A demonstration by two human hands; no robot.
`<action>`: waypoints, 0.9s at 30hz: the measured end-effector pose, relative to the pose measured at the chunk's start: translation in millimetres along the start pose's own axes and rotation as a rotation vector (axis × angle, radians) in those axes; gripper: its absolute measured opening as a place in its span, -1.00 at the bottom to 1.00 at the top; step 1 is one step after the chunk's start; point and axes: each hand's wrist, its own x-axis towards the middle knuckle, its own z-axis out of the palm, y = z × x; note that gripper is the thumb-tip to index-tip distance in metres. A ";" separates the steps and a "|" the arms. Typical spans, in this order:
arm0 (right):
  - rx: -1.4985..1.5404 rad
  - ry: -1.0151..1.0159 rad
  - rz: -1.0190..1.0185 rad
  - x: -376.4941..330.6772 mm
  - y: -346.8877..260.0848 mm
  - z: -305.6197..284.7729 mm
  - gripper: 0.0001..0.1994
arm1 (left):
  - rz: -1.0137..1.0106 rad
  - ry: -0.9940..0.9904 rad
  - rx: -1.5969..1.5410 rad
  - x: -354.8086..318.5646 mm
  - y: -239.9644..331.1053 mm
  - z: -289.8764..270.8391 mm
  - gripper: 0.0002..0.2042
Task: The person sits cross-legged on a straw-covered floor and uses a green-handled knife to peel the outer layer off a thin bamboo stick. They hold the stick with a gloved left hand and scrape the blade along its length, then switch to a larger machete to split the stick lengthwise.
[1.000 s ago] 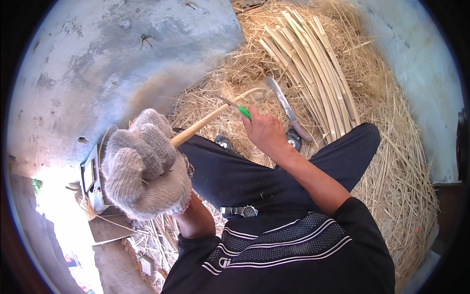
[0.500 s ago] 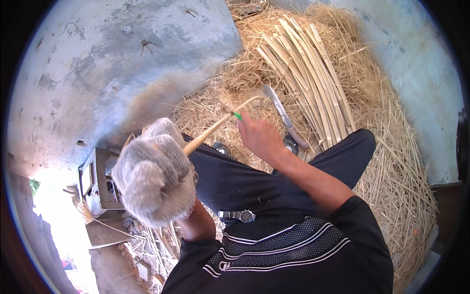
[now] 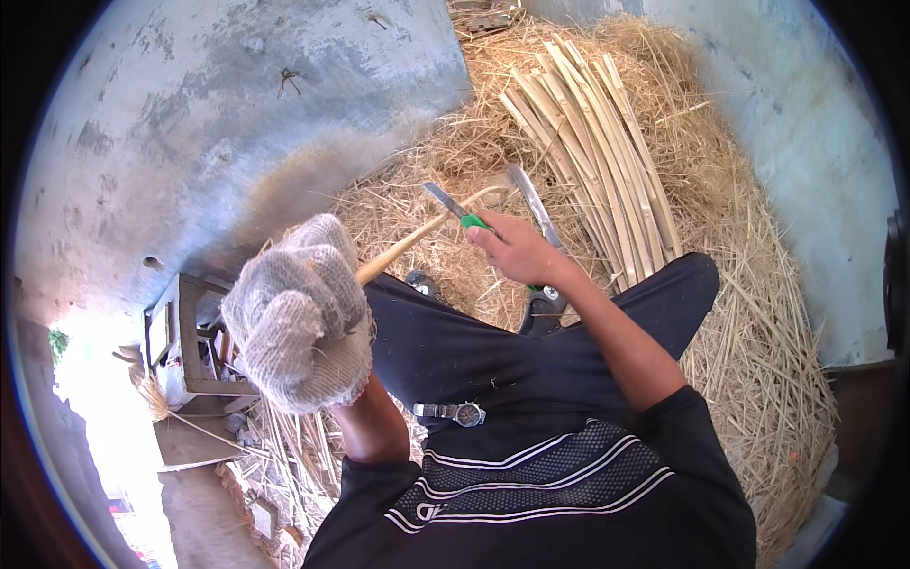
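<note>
My left hand [image 3: 301, 318], in a thick grey knitted glove, is closed around a pale bamboo strip [image 3: 406, 247]. The strip sticks out from the glove toward the upper right and ends in a bent, thinner tip. My bare right hand [image 3: 519, 250] grips a utility knife with a green handle [image 3: 475, 224]. Its blade [image 3: 444, 201] points up and left, above the strip; whether it touches the strip I cannot tell. Just beyond the right hand lies a large knife [image 3: 536, 204] on the shavings, its handle now hidden by my hand and forearm.
A row of split bamboo strips [image 3: 607, 156] lies at the far right on a heap of shavings [image 3: 739, 313]. A worn wall [image 3: 246, 114] rises at the left, with a wooden stool-like frame [image 3: 204, 365] below it. A wristwatch [image 3: 466, 413] rests on my lap.
My right hand has shifted slightly up and to the right, and the knife's blade and green handle now show more plainly. The gloved hand has moved up a little, still around the strip.
</note>
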 end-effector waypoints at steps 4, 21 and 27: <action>-0.148 0.090 0.001 -23.8 -95.1 10.9 -0.77 | 0.026 0.130 0.139 -9.9 -3.6 -1.7 -0.69; -0.437 0.156 0.162 -31.5 -97.7 24.3 -0.81 | -0.111 -0.074 0.144 -37.9 3.3 -60.7 -0.70; -0.162 0.207 -0.092 -50.7 -139.0 29.0 -0.81 | -0.077 -0.127 0.139 -38.9 -2.0 -34.3 -0.70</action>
